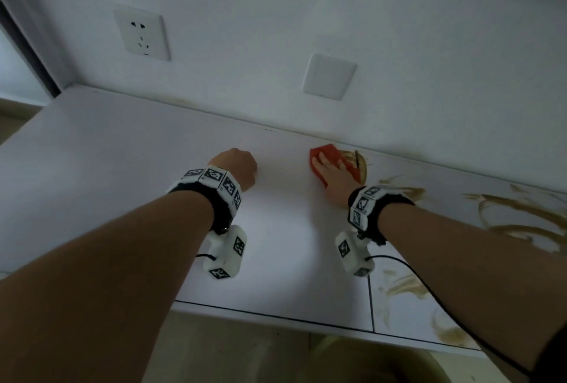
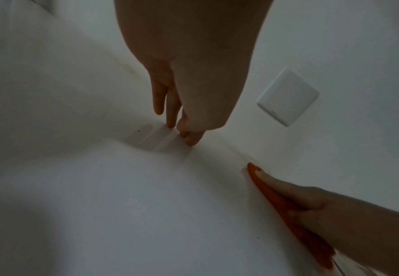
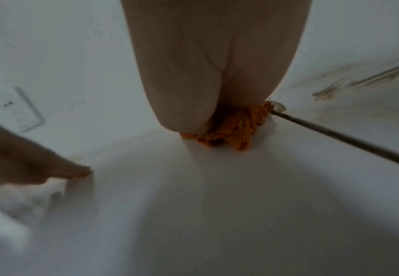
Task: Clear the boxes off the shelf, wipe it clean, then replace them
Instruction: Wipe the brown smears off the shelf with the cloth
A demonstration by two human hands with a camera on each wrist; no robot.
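Note:
The white shelf top [image 1: 122, 168] holds no boxes in any view. My right hand [image 1: 331, 169] lies flat on an orange-red cloth [image 1: 325, 152], pressing it onto the shelf close to the back wall, at the left end of a brown smear [image 1: 362, 165]. In the right wrist view the cloth [image 3: 241, 128] bunches under my palm [image 3: 205, 74]. My left hand [image 1: 237, 168] rests a little to the left with its fingertips [image 2: 170, 123] touching the bare shelf, holding nothing. The left wrist view shows the cloth [image 2: 278, 205] under my right hand's fingers [image 2: 288, 186].
Brown streaks [image 1: 506, 217] cover the shelf's right part, beyond a seam [image 1: 369, 300]. A wall socket [image 1: 142, 33] and a blank plate [image 1: 328, 76] sit on the wall behind. The shelf's front edge [image 1: 276, 318] runs below my wrists.

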